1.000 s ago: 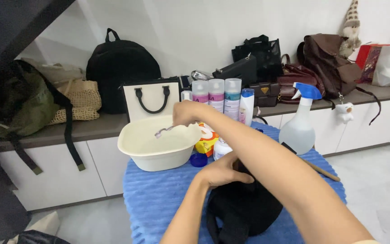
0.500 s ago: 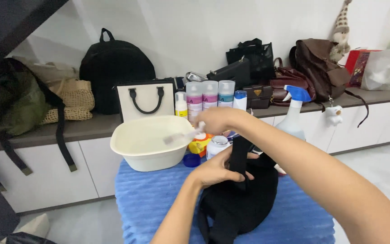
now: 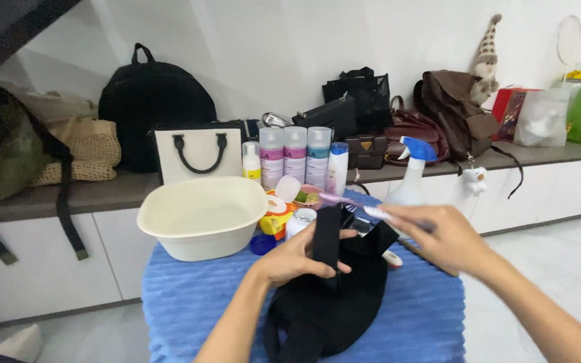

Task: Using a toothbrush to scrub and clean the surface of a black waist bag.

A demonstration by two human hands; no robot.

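A black fabric bag (image 3: 334,302) lies on the blue cloth of a small round table (image 3: 189,309). My left hand (image 3: 298,257) grips the bag's black strap near its top. My right hand (image 3: 438,235) holds a toothbrush (image 3: 358,205) with a pale handle, its head pointing left above the bag. A cream plastic basin (image 3: 200,216) stands at the table's left, apart from both hands.
Behind the bag stand several spray cans (image 3: 296,156), a white bottle (image 3: 337,168), a spray bottle with a blue trigger (image 3: 408,175) and small colourful items (image 3: 278,214). A low bench (image 3: 102,191) along the wall carries a black backpack (image 3: 152,97), a white tote (image 3: 198,153) and other bags.
My right hand has lifted the toothbrush out of the basin and carried it right, over the bag. My left hand has stayed on the strap.
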